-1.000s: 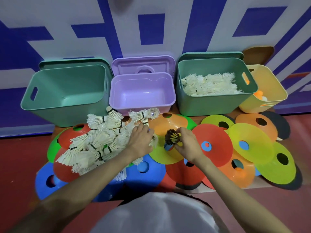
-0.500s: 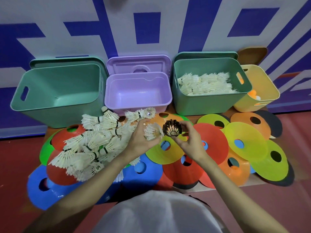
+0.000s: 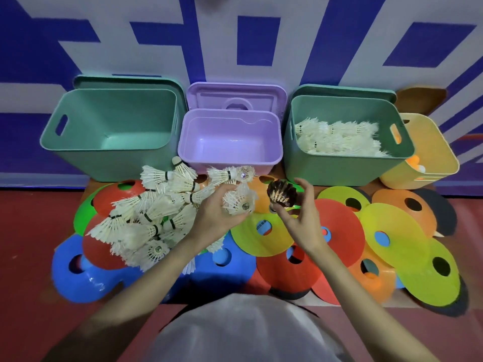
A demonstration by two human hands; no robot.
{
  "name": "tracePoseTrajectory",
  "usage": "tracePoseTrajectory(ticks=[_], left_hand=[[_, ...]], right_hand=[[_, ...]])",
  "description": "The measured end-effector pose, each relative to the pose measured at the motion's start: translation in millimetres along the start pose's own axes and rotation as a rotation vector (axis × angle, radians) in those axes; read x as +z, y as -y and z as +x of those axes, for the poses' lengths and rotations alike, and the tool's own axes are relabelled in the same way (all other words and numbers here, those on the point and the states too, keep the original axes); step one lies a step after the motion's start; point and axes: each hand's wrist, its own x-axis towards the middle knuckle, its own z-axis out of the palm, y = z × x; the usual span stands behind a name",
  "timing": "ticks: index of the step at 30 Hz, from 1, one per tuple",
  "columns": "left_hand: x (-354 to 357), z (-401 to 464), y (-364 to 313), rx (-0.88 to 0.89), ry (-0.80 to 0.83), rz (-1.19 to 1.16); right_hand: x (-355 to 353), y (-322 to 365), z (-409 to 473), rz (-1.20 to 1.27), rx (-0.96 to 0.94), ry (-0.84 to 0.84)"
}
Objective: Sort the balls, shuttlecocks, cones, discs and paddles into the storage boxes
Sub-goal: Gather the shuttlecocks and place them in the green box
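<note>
Centrally, a white shuttlecock (image 3: 239, 202) is gripped by the left hand (image 3: 214, 214) and a dark shuttlecock (image 3: 281, 195) pinched by the right hand (image 3: 300, 218), just before the purple box (image 3: 230, 163) rim.

Shuttlecocks (image 3: 239, 202) in left hand (image 3: 217, 215)

A sports hall or gym storage corner is suggested: a red sports floor (image 3: 31, 257) is met by a wall painted in blue and white blocks (image 3: 261, 40), and training discs (image 3: 392, 231), feather shuttlecocks (image 3: 146, 218) and plastic storage boxes (image 3: 109, 131) are laid out.
</note>
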Motion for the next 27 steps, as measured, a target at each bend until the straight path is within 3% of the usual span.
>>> tracePoseTrajectory(ticks=[2, 4, 8, 13, 18, 23, 27], left_hand=[[-6.9, -2.7, 0.7, 0.023, -0.022, 0.083], [-12.8, -4.2, 1.8, 0.056, -0.036, 0.173], [-19.2, -5.2, 5.3, 0.07, -0.019, 0.262], [-24.9, -3.3, 2.9, 0.113, -0.035, 0.139], [-36.2, -2.3, 16.4, 0.056, -0.09, 0.104], [-55.2, -4.8, 33.4, 0.007, -0.213, 0.071], [-69.7, -14.7, 45.2, 0.004, -0.234, 0.059]], right_hand=[[-0.7, 15.1, 1.1, 0.088, -0.104, -0.079], [0.1, 30.8, 2.6, 0.135, -0.214, -0.055], [15.9, 41.2, 6.1, 0.03, -0.359, 0.156], [36.8, 34.8, 4.1, -0.233, -0.435, 0.36], [42.4, 42.4, 4.0, -0.25, -0.358, 0.501], [49.6, 42.3, 0.9, -0.098, -0.273, 0.366], [66.1, 20.1, -2.3, -0.188, -0.247, 0.38]])
